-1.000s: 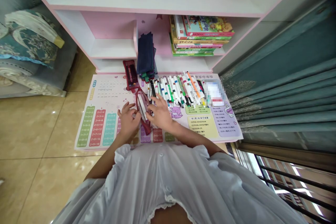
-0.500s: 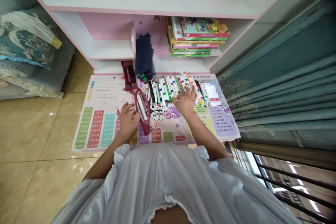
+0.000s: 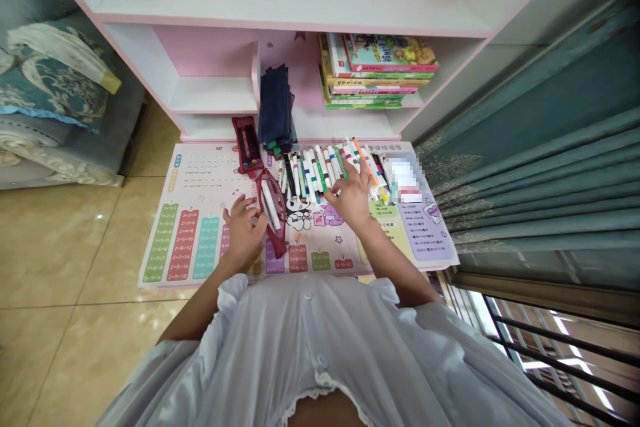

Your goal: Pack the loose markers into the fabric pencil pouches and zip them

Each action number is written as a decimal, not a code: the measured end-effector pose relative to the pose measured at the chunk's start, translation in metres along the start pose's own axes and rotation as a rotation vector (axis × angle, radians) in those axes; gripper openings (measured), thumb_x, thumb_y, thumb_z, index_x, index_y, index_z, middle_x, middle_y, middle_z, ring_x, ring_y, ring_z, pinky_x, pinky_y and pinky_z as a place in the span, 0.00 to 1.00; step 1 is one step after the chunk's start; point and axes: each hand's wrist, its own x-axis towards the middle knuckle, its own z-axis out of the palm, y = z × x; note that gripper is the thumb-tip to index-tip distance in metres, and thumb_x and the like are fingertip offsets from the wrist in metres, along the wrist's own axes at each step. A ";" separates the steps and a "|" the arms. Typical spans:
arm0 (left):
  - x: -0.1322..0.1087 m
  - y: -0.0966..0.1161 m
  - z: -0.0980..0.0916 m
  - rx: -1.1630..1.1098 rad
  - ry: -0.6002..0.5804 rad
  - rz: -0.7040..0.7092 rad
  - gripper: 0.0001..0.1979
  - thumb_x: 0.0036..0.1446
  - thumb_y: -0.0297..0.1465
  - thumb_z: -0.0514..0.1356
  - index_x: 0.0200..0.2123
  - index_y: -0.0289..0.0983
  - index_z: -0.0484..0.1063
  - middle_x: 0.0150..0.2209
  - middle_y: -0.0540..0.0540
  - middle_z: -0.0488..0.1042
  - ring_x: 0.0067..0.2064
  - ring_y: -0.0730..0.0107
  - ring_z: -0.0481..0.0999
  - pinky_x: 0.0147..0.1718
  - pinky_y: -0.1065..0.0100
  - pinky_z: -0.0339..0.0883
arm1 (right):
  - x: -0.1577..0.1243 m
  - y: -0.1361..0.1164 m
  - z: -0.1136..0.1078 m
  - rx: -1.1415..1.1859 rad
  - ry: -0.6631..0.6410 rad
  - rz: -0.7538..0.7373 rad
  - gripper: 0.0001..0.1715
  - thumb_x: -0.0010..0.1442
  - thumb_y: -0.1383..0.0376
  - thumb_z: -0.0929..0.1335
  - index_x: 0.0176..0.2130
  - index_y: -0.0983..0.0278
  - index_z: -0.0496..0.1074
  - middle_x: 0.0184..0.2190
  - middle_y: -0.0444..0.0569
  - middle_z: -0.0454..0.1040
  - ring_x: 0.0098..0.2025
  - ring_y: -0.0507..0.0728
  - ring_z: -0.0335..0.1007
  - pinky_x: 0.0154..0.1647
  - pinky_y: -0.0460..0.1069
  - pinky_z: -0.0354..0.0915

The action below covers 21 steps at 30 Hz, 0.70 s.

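Note:
A dark red zip pencil pouch [image 3: 280, 243] lies on the printed desk mat with white markers [image 3: 271, 203] inside its opening. My left hand [image 3: 245, 223] is at its left side, thumb and fingers closed on the pouch's edge. A row of loose markers [image 3: 310, 177], mostly white with coloured bands, spreads to the right of the pouch. Over the row's near side is my right hand [image 3: 354, 199]. Its thumb and index finger pinch at the lower end of a marker, partly hidden by the fingers, while the other fingers stretch out over the row.
Another dark red pouch [image 3: 247, 143] with dark contents lies behind the first. Dark blue pouches [image 3: 274, 107] are stacked against the shelf divider. Books [image 3: 380, 73] fill the right shelf. A blurred white card [image 3: 407, 180] lies at the mat's right, near the curtain [image 3: 525, 147].
My right hand has shifted slightly left, and its index finger has drawn in to the thumb while other fingers spread. The left hand and pouch look unmoved.

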 end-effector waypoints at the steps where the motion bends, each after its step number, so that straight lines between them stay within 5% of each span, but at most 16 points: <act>1: 0.000 0.001 0.000 -0.002 0.000 0.001 0.11 0.53 0.33 0.56 0.20 0.39 0.68 0.51 0.44 0.75 0.63 0.49 0.63 0.62 0.37 0.42 | -0.004 -0.007 -0.004 0.032 0.010 -0.025 0.14 0.55 0.65 0.67 0.20 0.65 0.71 0.63 0.55 0.62 0.70 0.76 0.39 0.63 0.73 0.51; 9: -0.001 0.004 -0.003 -0.003 -0.006 0.018 0.12 0.53 0.33 0.55 0.19 0.39 0.66 0.52 0.44 0.75 0.64 0.49 0.62 0.62 0.37 0.43 | -0.036 -0.063 -0.006 0.321 -0.112 -0.287 0.11 0.50 0.67 0.70 0.18 0.63 0.69 0.61 0.53 0.65 0.72 0.72 0.37 0.64 0.69 0.51; 21: -0.003 0.000 -0.003 -0.007 0.025 0.014 0.11 0.54 0.33 0.55 0.20 0.39 0.67 0.52 0.44 0.75 0.64 0.50 0.62 0.62 0.37 0.43 | -0.036 -0.101 0.011 0.254 -0.395 -0.312 0.08 0.54 0.66 0.69 0.26 0.66 0.77 0.64 0.58 0.61 0.71 0.73 0.38 0.65 0.69 0.47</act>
